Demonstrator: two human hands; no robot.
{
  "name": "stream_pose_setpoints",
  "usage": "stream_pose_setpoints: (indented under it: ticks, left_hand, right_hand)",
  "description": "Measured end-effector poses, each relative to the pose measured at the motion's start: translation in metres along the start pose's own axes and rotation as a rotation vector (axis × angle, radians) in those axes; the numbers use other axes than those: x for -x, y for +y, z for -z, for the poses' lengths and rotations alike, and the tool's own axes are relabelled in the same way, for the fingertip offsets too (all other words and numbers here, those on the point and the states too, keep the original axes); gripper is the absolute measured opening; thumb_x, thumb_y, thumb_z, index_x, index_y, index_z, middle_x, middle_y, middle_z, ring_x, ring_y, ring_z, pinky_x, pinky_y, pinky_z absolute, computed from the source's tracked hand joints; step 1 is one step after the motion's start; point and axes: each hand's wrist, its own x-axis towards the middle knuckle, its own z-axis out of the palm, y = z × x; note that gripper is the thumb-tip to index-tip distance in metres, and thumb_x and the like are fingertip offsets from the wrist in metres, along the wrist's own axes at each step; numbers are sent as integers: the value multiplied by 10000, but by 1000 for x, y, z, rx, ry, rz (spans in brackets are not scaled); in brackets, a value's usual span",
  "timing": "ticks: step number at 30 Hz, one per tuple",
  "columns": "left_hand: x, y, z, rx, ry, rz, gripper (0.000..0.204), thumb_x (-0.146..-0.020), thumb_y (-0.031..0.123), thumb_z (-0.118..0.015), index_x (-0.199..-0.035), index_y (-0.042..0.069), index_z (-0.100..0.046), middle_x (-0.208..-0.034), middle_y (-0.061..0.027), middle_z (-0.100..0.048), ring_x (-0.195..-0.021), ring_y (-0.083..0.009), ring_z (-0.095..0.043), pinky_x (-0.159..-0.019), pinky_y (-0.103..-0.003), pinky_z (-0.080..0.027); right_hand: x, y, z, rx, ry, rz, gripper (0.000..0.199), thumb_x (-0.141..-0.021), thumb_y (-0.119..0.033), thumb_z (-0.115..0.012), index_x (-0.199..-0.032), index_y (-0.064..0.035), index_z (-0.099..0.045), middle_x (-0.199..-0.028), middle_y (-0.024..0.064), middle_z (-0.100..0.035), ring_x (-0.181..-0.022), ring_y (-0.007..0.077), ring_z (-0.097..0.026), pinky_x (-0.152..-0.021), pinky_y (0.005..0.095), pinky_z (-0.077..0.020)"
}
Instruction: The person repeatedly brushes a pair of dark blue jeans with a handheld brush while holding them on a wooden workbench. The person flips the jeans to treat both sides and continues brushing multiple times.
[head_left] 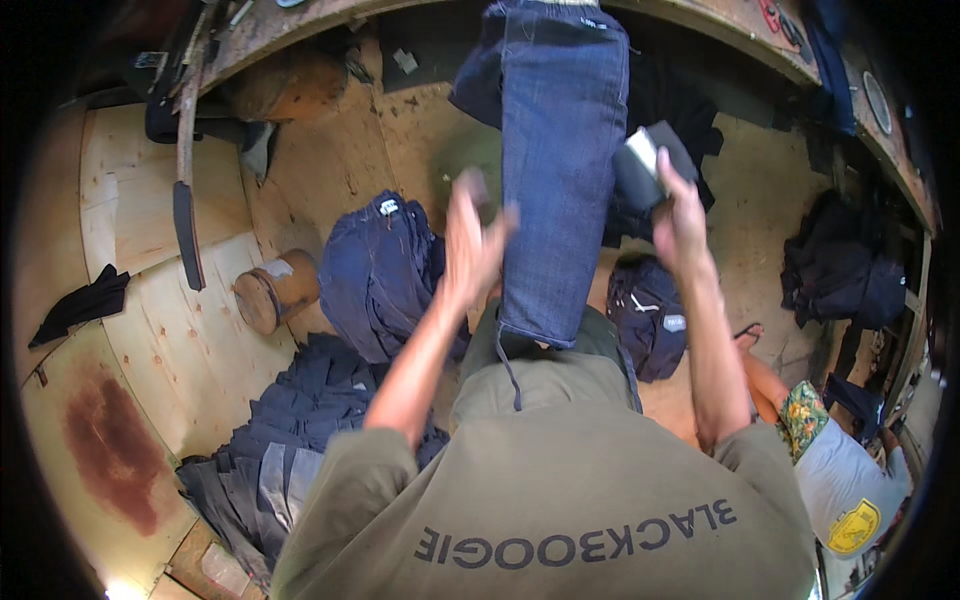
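Denim garment (560,190), dark blue, centre of view.
Right hand (682,220): gripping dark, pale-faced block (637,178). Left hand (472,240): blurred, beside garment. Further left: denim bundle (375,275), brown cylinder (277,290). Lower right: co-worker (840,475), grey shirt (835,490), patterned shorts (803,420).

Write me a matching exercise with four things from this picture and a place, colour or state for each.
1. Denim garment
2. Right hand
3. Brown cylinder
4. Co-worker's shirt

A. Left of a pile of blue garments
B. Grey, with a yellow emblem
C. Between the right hand and the left hand
D. Holding a dark, blocky item

Pairs: 1-C, 2-D, 3-A, 4-B
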Motion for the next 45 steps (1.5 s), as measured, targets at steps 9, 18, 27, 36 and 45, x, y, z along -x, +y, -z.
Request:
stream_pose_setpoints:
  ticks: [9, 18, 27, 36, 45]
  left_hand:
    - [189, -136, 25, -67, -384, 42, 687, -1098, 590, -527, -859, -37, -675, -691, -178, -677, -703, -317, -716, -692, -476, -527]
    - [259, -340, 88, -180, -671, 56, 558, -1057, 433, -667, -1414, 4, -650, -1260, -244, -754, -1214, -352, -709, -1045, -470, -521]
    - [59, -145, 63, 353, -312, -182, 852, -1003, 485, -742, -1639, 34, -399, -1670, -311, -415, -1546, -416, -440, -1256, -491, -382]
    - [-94, -13, -51, 111, 58, -439, 840, -893, 443, -861, -1542, 53, -498, -1455, -271, -551, -1369, -451, -569, -1143, -509, -486]
    - [-203, 50, -81, -677, 173, -536, 861, -945, 727, -671, -1549, 127, -540, -1725, -236, -293, -1591, -459, -272, -1167, -831, -240]
  right_hand:
    - [-131, 11, -47, -81, 17, -127, 322, -1052, -195, -710, -1330, -34, -688, -1261, 108, -755, -1188, 243, -720, -1046, 409, -577]
    - [169, 128, -94, 304, 334, 283, 451, -1058, -197, -737, -1456, -1, -657, -1283, 92, -757, -1105, 162, -718, -1005, 330, -551]
    - [217, 155, -145, 636, 30, 245, 411, -1076, -215, -706, -1416, 15, -687, -1416, 115, -702, -1248, 194, -662, -1072, 336, -512]
    - [-18, 102, -63, 610, 203, 694, 296, -1075, -219, -718, -1237, 21, -780, -1011, 9, -789, -892, 81, -644, -789, 286, -530]
    - [6, -1, -90, 978, -429, 299, 727, -728, 235, -604, -1397, -28, -711, -1458, 186, -690, -1386, 267, -642, -1208, 440, -491]
